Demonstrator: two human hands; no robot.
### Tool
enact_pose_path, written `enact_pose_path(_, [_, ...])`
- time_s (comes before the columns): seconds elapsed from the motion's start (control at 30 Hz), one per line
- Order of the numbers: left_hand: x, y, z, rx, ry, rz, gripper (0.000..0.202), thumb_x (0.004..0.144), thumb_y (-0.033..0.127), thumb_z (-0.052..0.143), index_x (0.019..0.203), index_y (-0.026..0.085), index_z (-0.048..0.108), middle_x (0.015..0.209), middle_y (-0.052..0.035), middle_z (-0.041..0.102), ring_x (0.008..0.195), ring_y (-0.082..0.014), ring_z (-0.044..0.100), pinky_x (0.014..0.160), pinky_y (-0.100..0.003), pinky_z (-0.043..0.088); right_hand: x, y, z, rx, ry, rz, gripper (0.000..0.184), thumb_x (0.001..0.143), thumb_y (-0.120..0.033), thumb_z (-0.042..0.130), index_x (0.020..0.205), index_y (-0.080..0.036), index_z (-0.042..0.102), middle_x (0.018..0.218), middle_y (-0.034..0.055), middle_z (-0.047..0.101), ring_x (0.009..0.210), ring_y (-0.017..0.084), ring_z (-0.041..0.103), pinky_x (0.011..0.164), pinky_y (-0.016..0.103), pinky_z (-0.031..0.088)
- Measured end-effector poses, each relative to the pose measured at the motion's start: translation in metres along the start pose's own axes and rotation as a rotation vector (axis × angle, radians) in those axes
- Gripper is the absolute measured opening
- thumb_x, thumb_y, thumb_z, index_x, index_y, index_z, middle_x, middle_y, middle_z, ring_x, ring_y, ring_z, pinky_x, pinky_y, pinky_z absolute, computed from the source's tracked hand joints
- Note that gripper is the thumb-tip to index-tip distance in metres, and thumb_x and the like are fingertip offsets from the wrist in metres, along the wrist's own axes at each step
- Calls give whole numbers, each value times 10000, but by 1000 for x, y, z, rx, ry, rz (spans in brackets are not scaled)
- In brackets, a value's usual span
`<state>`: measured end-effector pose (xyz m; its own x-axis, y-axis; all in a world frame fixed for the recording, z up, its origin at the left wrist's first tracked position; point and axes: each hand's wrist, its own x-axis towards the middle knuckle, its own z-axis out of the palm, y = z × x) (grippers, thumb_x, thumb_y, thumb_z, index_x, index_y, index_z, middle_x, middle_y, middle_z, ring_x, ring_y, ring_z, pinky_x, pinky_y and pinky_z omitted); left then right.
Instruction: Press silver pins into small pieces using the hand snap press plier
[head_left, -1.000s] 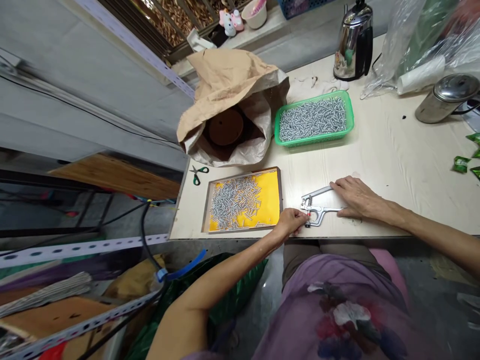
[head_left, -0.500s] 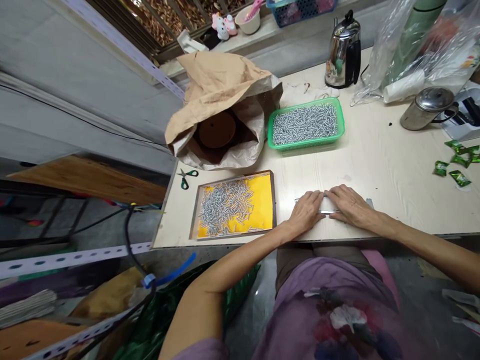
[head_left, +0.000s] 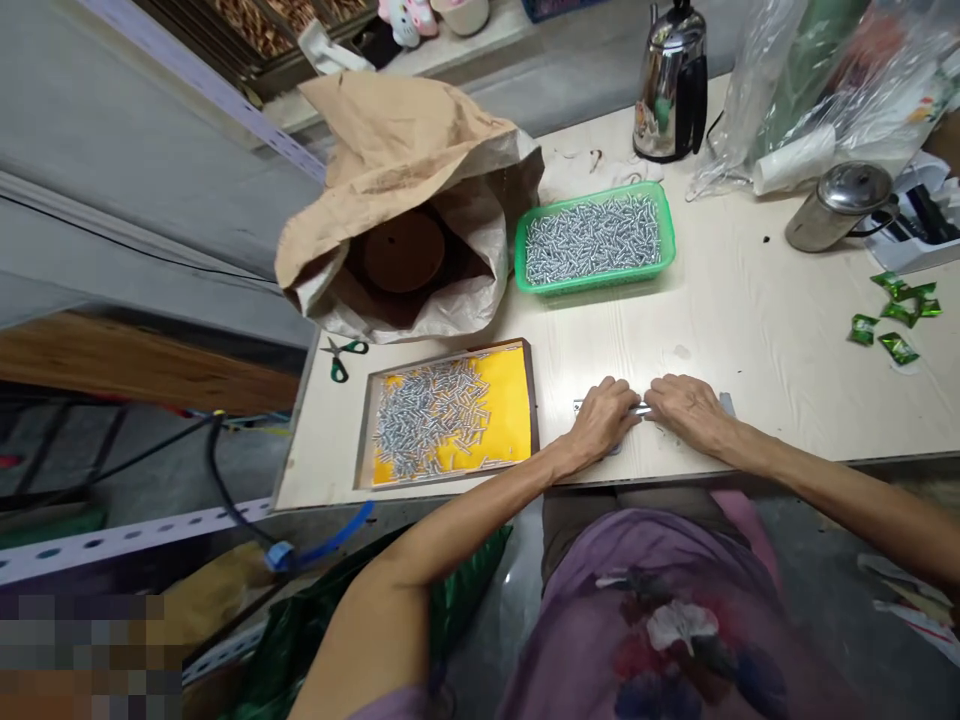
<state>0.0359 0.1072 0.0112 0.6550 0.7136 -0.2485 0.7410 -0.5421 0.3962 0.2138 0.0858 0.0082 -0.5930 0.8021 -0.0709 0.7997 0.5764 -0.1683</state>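
My left hand (head_left: 602,418) and my right hand (head_left: 691,412) are close together near the table's front edge. The fingers of both are bent down around a narrow, shiny metal strip (head_left: 640,409), which shows in the small gap between them. A grey metal end (head_left: 727,403) sticks out beyond my right hand, and another metal end (head_left: 578,407) shows at the left of my left hand. My fingers hide most of the metal, so I cannot tell whether these parts are one piece. Left of my hands lies a shallow tray (head_left: 534,400) with a yellow bottom, bearing many small silver screws (head_left: 427,415).
A green plastic basket (head_left: 670,245) full of screws stands behind the tray. Beside it a large paper sack (head_left: 420,130) gapes open. Scissors (head_left: 341,357) lie at the left. Toward the right are a kettle (head_left: 670,90), a steel cup (head_left: 840,205) and green-wrapped sweets (head_left: 898,348).
My hands have come slightly closer together, and the gap between them has narrowed. The pale surface seen there before is now a thin metal strip. The camera view has shifted a little.
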Motion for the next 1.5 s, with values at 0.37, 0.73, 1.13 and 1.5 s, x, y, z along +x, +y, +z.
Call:
enact_pose_path(0.37, [-30, 16, 58, -42, 333, 124, 483, 960, 318, 497, 1401, 146, 404, 1488, -211, 424, 1437, -307, 334, 1134, -516, 346, 10, 45, -7, 136, 73, -133, 249, 938, -280, 493, 1100, -163, 641, 1000, 117, 656, 917, 237, 573, 805, 346, 451])
enact_pose_path(0.73, [-42, 36, 63, -127, 349, 294, 555, 938, 502, 505, 1333, 112, 508, 1353, -203, 561, 1356, -305, 451, 1109, -473, 395, 58, -1, -22, 17, -1, -225, 170, 895, -176, 559, 951, -213, 716, 954, 83, 656, 848, 204, 519, 701, 310, 359])
enact_pose_path(1.13, [-137, -99, -3, 193, 676, -477, 178, 942, 208, 537, 846, 175, 683, 838, -69, 656, 832, -194, 575, 750, -321, 482, 73, -39, 8, 63, 134, -693, 240, 934, -118, 471, 749, -189, 607, 794, 60, 625, 764, 181, 500, 660, 314, 353])
enact_pose_path(1.5, [-121, -127, 1, 314, 377, -539, 185, 917, 101, 487, 838, 169, 640, 896, -91, 637, 903, -234, 552, 765, -341, 452, 164, 30, -102, 295, 696, -128, 140, 919, -188, 450, 909, -209, 588, 860, 67, 626, 841, 211, 569, 762, 358, 463])
